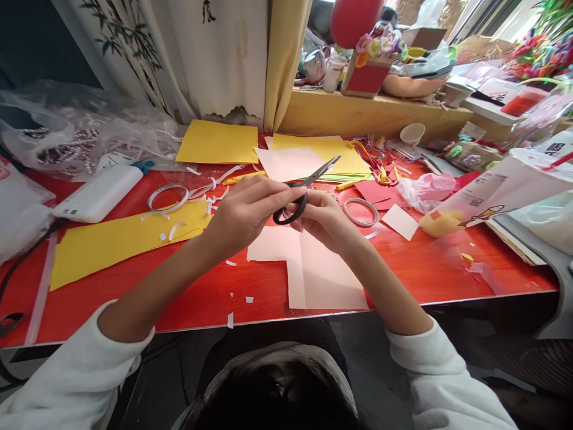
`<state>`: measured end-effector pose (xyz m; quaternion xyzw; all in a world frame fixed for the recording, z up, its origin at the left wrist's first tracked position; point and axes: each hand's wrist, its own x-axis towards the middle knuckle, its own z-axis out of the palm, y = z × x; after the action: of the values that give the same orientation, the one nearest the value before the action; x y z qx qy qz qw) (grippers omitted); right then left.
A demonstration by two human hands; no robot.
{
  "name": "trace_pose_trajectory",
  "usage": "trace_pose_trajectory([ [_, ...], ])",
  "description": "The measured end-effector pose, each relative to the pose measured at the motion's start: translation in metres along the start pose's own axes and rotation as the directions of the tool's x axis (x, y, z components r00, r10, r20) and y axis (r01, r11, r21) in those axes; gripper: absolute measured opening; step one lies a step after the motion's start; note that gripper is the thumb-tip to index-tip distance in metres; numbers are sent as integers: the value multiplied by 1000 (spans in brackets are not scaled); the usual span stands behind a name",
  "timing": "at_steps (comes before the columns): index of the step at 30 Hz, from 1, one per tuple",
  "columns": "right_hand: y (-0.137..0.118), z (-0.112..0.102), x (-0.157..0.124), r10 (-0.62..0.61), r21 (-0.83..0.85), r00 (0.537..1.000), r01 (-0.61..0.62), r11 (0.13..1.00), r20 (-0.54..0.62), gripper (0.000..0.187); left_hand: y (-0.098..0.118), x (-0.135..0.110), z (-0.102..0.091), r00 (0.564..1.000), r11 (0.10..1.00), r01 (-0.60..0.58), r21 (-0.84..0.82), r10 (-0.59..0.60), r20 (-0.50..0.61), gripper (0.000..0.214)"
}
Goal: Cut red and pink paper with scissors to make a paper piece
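My left hand (244,215) and my right hand (324,221) meet above the red table (188,298). Between them is a pair of black-handled scissors (308,185), blades pointing up and to the right. The fingers of both hands are closed around the handle end; which hand carries the weight is unclear. Below the hands lie pale pink paper sheets (313,269). A tape ring (360,211) lies just right of my right hand.
Yellow sheets (120,239) lie on the left, more yellow paper (219,142) at the back. Another tape ring (168,197), a white box (98,192) and plastic bags (80,131) sit to the left. A paper cup (412,134) and cluttered craft supplies (470,155) fill the right.
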<state>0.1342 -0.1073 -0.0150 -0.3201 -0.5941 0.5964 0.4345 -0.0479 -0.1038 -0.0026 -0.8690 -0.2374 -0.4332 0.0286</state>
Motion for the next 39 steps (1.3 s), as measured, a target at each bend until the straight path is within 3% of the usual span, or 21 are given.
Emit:
trace_pose_trajectory([
  [3, 8, -3, 4, -1, 73, 998, 6, 997, -66, 32, 4, 5, -3, 993, 994, 85, -73, -78, 93, 34],
  [6, 8, -6, 3, 19, 50, 1000, -18, 999, -18, 52, 4, 5, -5, 982, 987, 138, -78, -126, 141, 36],
  [10, 5, -4, 0, 53, -46, 999, -53, 998, 9, 73, -1, -1, 1, 990, 992, 126, -5, -126, 56, 34],
  [14, 7, 3, -1, -17, -139, 998, 9, 990, -61, 74, -3, -8, 11, 990, 986, 130, 105, -124, -59, 34],
  [16, 10, 8, 0, -59, -202, 995, 41, 979, -82, 71, 1, -8, 14, 990, 983, 137, 120, -134, -38, 32],
  [19, 16, 16, -1, -84, -263, 992, 58, 963, -91, 62, 15, -4, 16, 982, 983, 185, 11, -185, 43, 32],
  [22, 19, 24, -2, -58, -218, 987, 25, 976, -148, 56, 28, 0, 18, 942, 927, 334, -171, -319, 109, 29],
  [25, 18, 29, -3, -13, -104, 975, -11, 995, -222, 60, 35, 0, 21, 860, 808, 511, -294, -473, 194, 22],
  [33, 22, 31, -3, -8, -105, 969, -18, 994, -246, 67, 40, -9, 32, 779, 615, 623, -484, -544, 311, 11],
  [35, 24, 27, -2, -66, -190, 967, 19, 982, -247, 69, 33, -7, 27, 798, 659, 603, -450, -500, 337, 13],
  [37, 23, 18, -1, -150, -305, 958, 70, 950, -246, 72, 17, -3, 17, 827, 762, 549, -344, -433, 359, 12],
  [39, 20, 7, 1, -223, -392, 946, 116, 912, -237, 72, -7, -1, 4, 846, 839, 510, -192, -448, 291, 12],
])
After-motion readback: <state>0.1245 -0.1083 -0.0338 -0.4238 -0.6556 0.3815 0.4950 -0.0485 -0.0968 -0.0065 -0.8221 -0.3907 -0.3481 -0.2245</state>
